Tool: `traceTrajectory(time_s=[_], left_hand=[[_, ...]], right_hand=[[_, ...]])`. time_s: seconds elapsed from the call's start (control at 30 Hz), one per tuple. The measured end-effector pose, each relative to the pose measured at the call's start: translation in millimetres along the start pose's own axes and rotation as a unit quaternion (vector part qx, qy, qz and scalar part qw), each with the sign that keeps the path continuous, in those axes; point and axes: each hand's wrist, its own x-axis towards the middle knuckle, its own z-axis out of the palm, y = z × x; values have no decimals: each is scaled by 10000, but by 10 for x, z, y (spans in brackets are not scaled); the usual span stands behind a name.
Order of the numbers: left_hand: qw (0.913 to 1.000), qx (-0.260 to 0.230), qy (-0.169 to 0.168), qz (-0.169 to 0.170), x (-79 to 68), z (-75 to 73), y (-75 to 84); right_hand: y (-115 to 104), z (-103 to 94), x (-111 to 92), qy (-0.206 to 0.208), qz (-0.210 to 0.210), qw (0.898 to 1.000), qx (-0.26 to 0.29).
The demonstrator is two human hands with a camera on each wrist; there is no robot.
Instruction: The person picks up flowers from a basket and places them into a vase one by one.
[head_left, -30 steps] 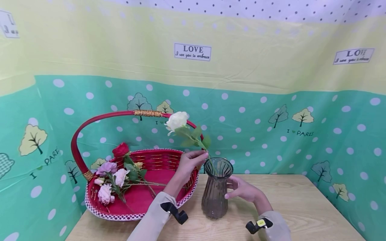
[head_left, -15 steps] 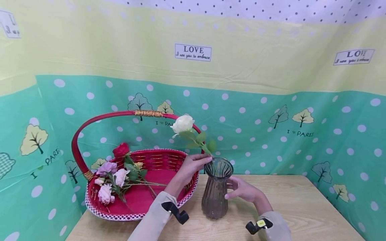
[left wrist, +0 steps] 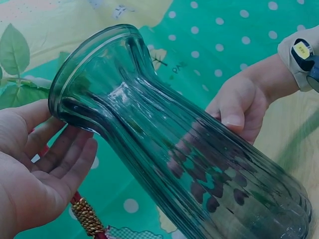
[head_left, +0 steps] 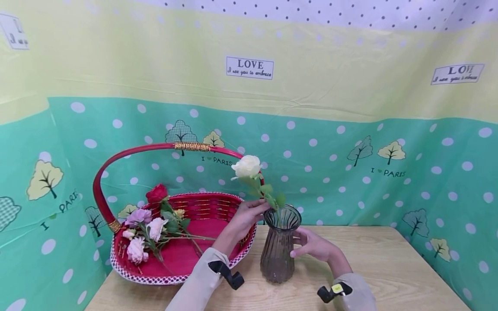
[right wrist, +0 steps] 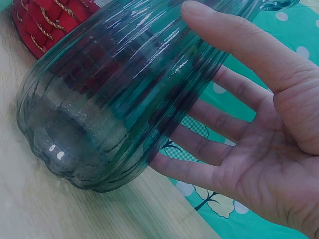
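In the head view, my left hand (head_left: 249, 214) pinches the stem of a white rose (head_left: 247, 166) at the left of the vase's mouth. Its green leaves (head_left: 274, 196) sit just above the rim, and the stem's lower part dips inside. The left wrist view shows the left hand (left wrist: 40, 164) with its fingers beside the rim; the fingertips at the stem are partly hidden there. A ribbed, smoky glass vase (head_left: 277, 255) stands upright on the table. My right hand (head_left: 317, 245) holds its right side, with thumb and fingers around the glass (right wrist: 119, 99).
Left of the vase stands a red woven basket (head_left: 183, 280) with a tall arched handle. In it lie a red rose (head_left: 157, 193), a purple flower (head_left: 138, 217) and pink flowers (head_left: 137, 249). A wooden table (head_left: 389, 268) carries everything, before a patterned curtain (head_left: 350, 185).
The white rose has moved right and down and stands more upright, its leaves lower at the vase's mouth. My left hand shifted slightly right and down. The right hand and vase stayed put.
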Motion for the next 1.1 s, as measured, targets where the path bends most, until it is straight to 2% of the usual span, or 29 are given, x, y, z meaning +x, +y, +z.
traceTrajectory(time_s=[0.3, 0.43, 0.6, 0.9, 1.1], left_hand=[[9991, -295, -122, 280, -26, -27, -66], [9985, -529, -52, 112, -12, -17, -82], [9989, -435, 119, -151, -21, -29, -67], [9977, -326, 483, -343, -73, -121, 5], [9973, -263, 583, -353, -110, -191, -7]], right_hand=[[17, 2, -6, 45, 80, 9999, -106], [11, 6, -10, 54, 49, 9999, -139], [-7, -7, -14, 26, -22, 9999, -164], [-46, -15, -9, 74, 107, 9997, -184], [-38, 11, -22, 39, 97, 9999, -97]])
